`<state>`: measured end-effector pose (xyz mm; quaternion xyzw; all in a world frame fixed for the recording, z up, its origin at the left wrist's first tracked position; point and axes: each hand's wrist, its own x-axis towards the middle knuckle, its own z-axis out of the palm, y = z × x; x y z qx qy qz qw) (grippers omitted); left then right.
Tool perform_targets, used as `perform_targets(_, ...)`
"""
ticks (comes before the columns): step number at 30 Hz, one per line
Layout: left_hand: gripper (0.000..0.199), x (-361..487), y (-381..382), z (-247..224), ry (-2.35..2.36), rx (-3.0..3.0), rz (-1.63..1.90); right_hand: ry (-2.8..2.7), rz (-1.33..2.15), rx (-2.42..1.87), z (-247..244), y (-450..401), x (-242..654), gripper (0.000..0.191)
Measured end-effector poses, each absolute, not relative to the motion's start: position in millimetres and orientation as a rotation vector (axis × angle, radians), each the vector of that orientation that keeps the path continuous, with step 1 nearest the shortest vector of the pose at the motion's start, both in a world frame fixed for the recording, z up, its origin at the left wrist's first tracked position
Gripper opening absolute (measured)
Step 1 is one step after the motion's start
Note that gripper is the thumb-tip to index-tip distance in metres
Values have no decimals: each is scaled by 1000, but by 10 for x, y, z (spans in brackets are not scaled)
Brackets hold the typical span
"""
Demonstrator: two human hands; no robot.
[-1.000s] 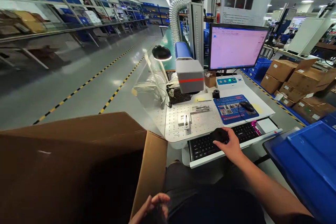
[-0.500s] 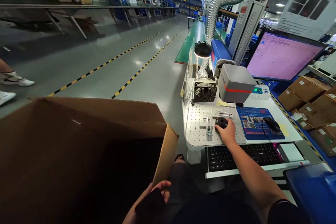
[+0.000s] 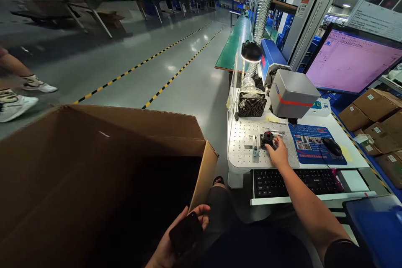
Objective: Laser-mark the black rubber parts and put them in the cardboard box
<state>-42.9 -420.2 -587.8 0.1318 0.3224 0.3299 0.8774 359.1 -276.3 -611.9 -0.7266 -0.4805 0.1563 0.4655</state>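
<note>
A round black part (image 3: 267,138) with a small red spot on top sits on the perforated metal plate (image 3: 240,150), beside a small metal bracket (image 3: 255,149). My right hand (image 3: 279,153) is at its right and near side, thumb and fingers apart with a gap between them; the fingertips are at its edge, and whether they still touch it is hard to tell. Low in the view, my left hand (image 3: 166,245) holds a dark, flat, rectangular object (image 3: 186,234), next to the flap of a large open cardboard box (image 3: 205,171). The box's inside is too dark to make out.
A grey machine head (image 3: 293,94) hangs over the plate, with a fan (image 3: 252,105) behind. A mouse (image 3: 332,147) on a blue mat (image 3: 309,144), a keyboard (image 3: 295,184) and a monitor (image 3: 353,60) stand right. Another person's feet (image 3: 19,100) show at left.
My right hand has drawn slightly back from the round black part, its fingers loosening, and a red spot now shows on it. My left hand has turned, showing more of the dark object.
</note>
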Motion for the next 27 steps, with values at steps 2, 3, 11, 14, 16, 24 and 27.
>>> perform_targets(2, 41, -433, -4205, -5892, 668, 287, 701, -1191, 417, -1782, -6126, -2781, 3605, 67)
perform_targets(3, 42, -432, -4206, -5897, 667, 290, 708, -1192, 426, -1780, -6127, -2777, 3608, 64)
perform_targets(11, 44, -406, -4206, -5898, 680, 305, 757, -1213, 404, -1794, -6155, -2707, 3639, 54)
perform_targets(14, 44, -397, -4203, -5899, 689, 331, 775, -1241, 418, -1815, -6135, -2696, 3654, 55)
perform_targets(16, 44, -384, -4205, -5894, 683, 355, 774, -1266, 438, -1821, -6101, -2689, 3663, 59)
perform_targets(24, 41, -349, -4227, -5850, 690, 275, 793, -1256, 353, -1735, -5979, -3314, 3894, 62)
perform_targets(27, 45, -379, -4195, -5902, 715, 238, 798, -1289, 298, -1667, -6068, -3924, 4006, 43)
